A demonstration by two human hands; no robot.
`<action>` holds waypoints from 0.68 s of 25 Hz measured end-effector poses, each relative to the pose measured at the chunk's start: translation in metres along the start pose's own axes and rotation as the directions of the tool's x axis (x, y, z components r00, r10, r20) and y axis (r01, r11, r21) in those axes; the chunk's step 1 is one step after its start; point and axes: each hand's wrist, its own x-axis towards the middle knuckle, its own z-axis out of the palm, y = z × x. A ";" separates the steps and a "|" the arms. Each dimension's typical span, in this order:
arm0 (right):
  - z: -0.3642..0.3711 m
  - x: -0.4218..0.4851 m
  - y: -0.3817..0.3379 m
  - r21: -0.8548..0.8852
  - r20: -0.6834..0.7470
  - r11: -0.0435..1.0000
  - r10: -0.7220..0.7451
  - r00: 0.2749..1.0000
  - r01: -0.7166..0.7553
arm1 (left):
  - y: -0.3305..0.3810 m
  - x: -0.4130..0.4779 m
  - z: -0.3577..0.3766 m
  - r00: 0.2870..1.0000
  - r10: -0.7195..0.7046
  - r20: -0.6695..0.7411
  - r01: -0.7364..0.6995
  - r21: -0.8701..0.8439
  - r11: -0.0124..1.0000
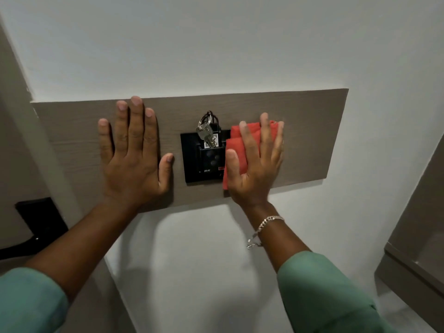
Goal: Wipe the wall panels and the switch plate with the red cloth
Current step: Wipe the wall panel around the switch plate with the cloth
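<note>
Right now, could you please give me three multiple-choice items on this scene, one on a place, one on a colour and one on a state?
1. Where is the red cloth?
A. on the switch plate's right edge
B. on the floor
C. under the left hand

2. What colour is the switch plate?
A. white
B. black
C. red

3. How is the left hand?
A. clenched
B. gripping keys
C. flat, fingers spread

Answers: 1 A, the right hand presses it there; 2 B, its face is black; 3 C, its palm lies on the wall panel.
</note>
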 end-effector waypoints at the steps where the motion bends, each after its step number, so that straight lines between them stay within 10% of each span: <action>1: -0.004 -0.005 0.012 -0.029 0.048 0.992 -0.118 0.992 0.119 | -0.001 -0.001 0.000 1.000 -0.006 -0.001 0.006 0.000 1.000; 7: 0.005 -0.002 -0.004 0.162 -0.112 0.962 0.240 0.964 -0.221 | 0.000 0.000 -0.001 1.000 -0.003 0.007 0.003 -0.005 1.000; 12: -0.004 -0.012 0.028 -0.029 0.019 0.981 -0.191 0.981 0.191 | 0.000 -0.001 0.001 1.000 -0.006 -0.001 0.006 0.004 1.000; 17: 0.002 -0.002 0.002 0.087 -0.104 0.971 0.230 0.968 -0.222 | 0.001 -0.001 0.001 1.000 -0.003 0.001 0.003 0.024 1.000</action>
